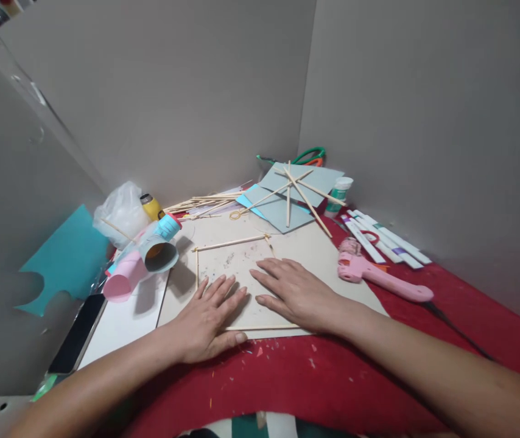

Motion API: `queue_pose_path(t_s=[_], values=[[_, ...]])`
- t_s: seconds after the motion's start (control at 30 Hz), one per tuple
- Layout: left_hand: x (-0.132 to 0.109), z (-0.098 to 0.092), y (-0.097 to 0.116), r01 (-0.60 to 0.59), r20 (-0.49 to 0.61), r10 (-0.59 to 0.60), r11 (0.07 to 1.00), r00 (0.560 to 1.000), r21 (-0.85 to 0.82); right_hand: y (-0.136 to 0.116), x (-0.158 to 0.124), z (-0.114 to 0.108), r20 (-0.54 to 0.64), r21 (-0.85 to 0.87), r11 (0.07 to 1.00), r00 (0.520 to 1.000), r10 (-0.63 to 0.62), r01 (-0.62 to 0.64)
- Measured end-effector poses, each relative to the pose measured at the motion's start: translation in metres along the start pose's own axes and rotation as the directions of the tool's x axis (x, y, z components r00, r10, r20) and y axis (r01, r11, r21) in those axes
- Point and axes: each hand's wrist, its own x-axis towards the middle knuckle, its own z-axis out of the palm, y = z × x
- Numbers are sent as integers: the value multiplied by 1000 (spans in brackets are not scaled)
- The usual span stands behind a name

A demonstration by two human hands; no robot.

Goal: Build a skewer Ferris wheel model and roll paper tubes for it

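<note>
A four-sided frame of thin wooden sticks (232,243) lies flat on a pale board (360,286). My left hand (212,319) rests palm down over the frame's near left corner, fingers spread. Across from it, my right hand (294,292) lies palm down over the right side, its fingers stretched out toward the middle. Both hands cover parts of the side sticks. The near stick (264,328) shows between them. Dark smudges mark the board inside the frame.
A pink glue gun (392,283) with its cord lies right, below white marker pens (392,240). Grey card pieces (305,182) with crossed sticks and a glue bottle (340,191) are behind. Left are paper tubes (125,277), a plastic bag (120,210) and a phone (77,334).
</note>
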Motion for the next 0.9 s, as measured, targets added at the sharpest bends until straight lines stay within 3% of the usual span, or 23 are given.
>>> queue_pose_path(t_s=[0.17, 0.37, 0.53, 0.9], values=[[8, 0, -17, 117, -109, -114, 993, 987, 15, -1, 1, -6, 33, -18, 1000, 999, 0, 1], [29, 13, -58, 363, -235, -358, 932, 904, -24, -1, 3, -10, 67, -21, 997, 995, 78, -77], [31, 22, -72, 329, -224, -336, 942, 915, -67, 0, 4, -5, 36, -23, 996, 995, 91, -91], [18, 22, -81, 259, -235, -267, 964, 935, -68, 4, 3, 0, 51, -66, 992, 993, 110, -107]])
